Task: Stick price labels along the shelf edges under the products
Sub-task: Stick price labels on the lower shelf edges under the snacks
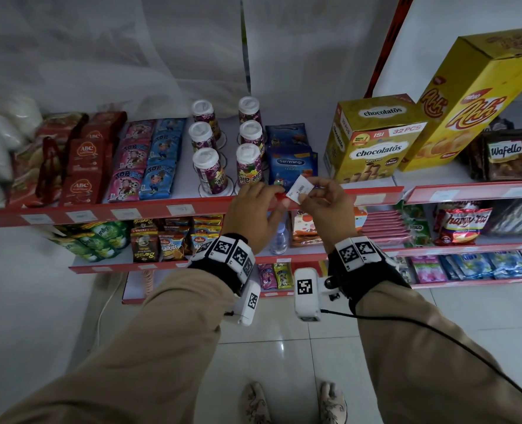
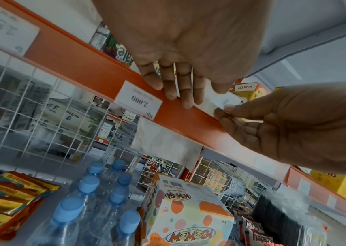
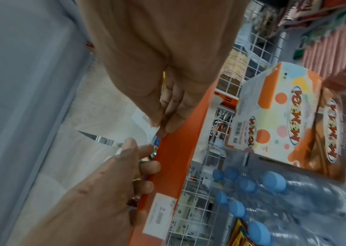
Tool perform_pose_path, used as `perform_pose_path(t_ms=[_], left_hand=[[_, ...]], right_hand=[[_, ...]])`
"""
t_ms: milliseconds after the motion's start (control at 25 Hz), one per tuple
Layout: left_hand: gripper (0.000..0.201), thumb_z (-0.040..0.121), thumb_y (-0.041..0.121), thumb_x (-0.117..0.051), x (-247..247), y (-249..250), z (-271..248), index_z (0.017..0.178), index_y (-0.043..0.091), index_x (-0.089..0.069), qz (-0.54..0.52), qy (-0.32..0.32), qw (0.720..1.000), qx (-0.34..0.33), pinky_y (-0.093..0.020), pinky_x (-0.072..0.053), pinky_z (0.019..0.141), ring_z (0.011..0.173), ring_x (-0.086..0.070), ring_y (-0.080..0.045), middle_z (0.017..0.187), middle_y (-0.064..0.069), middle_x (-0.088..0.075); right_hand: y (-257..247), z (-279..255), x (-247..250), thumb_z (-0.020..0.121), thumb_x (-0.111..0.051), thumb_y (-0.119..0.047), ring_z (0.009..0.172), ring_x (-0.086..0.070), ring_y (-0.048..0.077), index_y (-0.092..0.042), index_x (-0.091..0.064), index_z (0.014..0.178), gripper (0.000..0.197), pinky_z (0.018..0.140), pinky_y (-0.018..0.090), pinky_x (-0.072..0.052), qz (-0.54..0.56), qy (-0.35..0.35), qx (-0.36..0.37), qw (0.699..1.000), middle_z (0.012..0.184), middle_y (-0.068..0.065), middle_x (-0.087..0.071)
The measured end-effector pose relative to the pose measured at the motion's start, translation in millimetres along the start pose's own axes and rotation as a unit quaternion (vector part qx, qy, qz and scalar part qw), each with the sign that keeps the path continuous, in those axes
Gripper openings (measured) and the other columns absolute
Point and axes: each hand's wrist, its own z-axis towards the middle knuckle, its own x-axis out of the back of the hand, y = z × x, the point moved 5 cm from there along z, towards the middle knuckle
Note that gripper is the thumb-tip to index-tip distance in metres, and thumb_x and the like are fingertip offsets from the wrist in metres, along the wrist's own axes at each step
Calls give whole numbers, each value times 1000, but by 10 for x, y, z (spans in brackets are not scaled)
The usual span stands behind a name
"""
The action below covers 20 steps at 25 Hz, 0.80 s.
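Right hand (image 1: 325,206) pinches a white price label (image 1: 300,189) between thumb and fingertips, held just above the red shelf edge (image 1: 149,209), in front of the SariWangi tea boxes (image 1: 291,165). Left hand (image 1: 250,206) sits just left of it, fingers straight, fingertips (image 2: 171,93) resting on the top of the edge strip, holding nothing. Left wrist view: a stuck label reading 2.000 (image 2: 139,99) is already on the strip, just left of those fingertips. More labels further left along the edge. Chocolatos box (image 1: 372,139) right of the tea; Ale-Ale cups (image 1: 247,165) left. Shelf below: water bottles (image 2: 96,204), Momogi box (image 2: 187,214).
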Motion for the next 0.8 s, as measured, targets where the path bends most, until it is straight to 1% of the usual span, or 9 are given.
perform_pose_path(t_ms=[80,200,280,320,360,480,600,680,800], left_hand=[[28,96,32,-55,14,-21,17,111,11,-65,-24,18,1000,7,-37,-43,82,98,-51,-25,99,-5,-64],[16,92,22,-61,32,-46,42,94,7,-67,-39,35,999,13,-37,-42,76,90,-52,-27,90,-7,-65],[13,91,18,-61,33,-40,44,90,7,-66,-20,28,999,13,-36,-39,74,90,-52,-28,89,-7,-64],[12,91,18,-60,30,-33,40,90,7,-65,-1,17,1000,11,-36,-38,75,92,-52,-28,91,-6,-63],[11,92,18,-59,24,-26,34,91,9,-65,20,4,1000,7,-36,-37,77,94,-51,-27,93,-5,-62],[14,93,22,-56,30,-22,36,96,11,-64,71,-32,997,-11,-39,-38,80,99,-50,-26,99,-4,-61],[18,93,27,-56,58,-20,53,98,12,-65,75,-37,996,-16,-40,-39,82,98,-51,-27,98,-4,-62],[18,93,29,-57,62,-17,42,97,13,-64,69,-30,997,-19,-37,-38,81,98,-52,-26,97,-3,-61],[20,90,33,-60,33,-11,12,101,16,-62,72,-29,997,-24,-35,-35,83,102,-49,-23,102,0,-60]], right_hand=[[83,-30,-67,84,-67,0,78,-64,22,-9,-61,105,24,79,44,-55,35,-12,-34,999,80,3,-63],[149,-97,-148,85,-65,1,80,-65,25,-6,-61,108,25,83,45,-56,38,-26,-52,998,82,5,-64],[87,-128,-146,83,-64,1,79,-65,17,-7,-60,111,29,78,31,-56,-31,-24,3,999,92,10,-67],[5,-138,-122,82,-64,0,76,-63,11,-8,-59,113,32,73,22,-54,-77,-17,59,995,97,9,-67],[-91,-142,-98,81,-64,-2,76,-60,10,-9,-59,115,35,69,19,-50,-123,-15,123,985,98,8,-65],[-274,-87,-117,83,-62,-5,88,-57,26,-9,-64,112,29,75,32,-47,-272,-75,242,928,97,9,-64],[-301,-19,-153,86,-60,-5,91,-57,29,-9,-68,100,17,75,34,-47,-362,-136,251,887,101,11,-64],[-321,-10,-112,85,-60,-3,85,-61,28,-8,-68,96,14,72,32,-48,-357,-130,253,890,97,11,-65],[-349,43,49,84,-61,-4,76,-64,21,-8,-68,92,12,70,35,-53,-294,-67,226,926,90,7,-70]])
